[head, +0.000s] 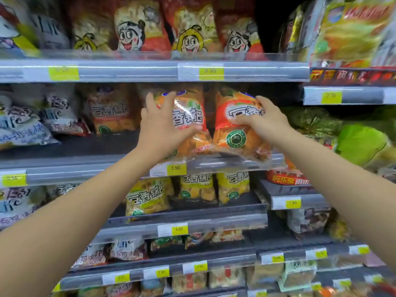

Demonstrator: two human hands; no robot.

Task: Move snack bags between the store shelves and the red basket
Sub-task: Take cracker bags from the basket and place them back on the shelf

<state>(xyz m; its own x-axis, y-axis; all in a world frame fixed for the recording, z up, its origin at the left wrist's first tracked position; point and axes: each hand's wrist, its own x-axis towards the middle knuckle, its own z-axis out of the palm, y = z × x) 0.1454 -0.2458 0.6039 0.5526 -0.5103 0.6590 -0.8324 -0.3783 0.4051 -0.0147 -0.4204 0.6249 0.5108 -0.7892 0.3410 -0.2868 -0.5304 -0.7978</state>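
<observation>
Left hand (162, 123) grasps orange crinkly plastic snack bag (189, 116), right hand (264, 120) grasps red-orange plastic snack bag (235, 140); both bags at front of middle grey metal shelf (85, 170). Slick film may slip; bag bottoms may snag shelf lip. Red basket out of view

Light: bright, even, from above | Glare: white streak on orange snack bag (188, 121), centre | Shadow: dark recess upper right, dim under shelves | Blur: smeared toward edges, lower right soft | Distortion: shelf rails (150, 70) bow
</observation>
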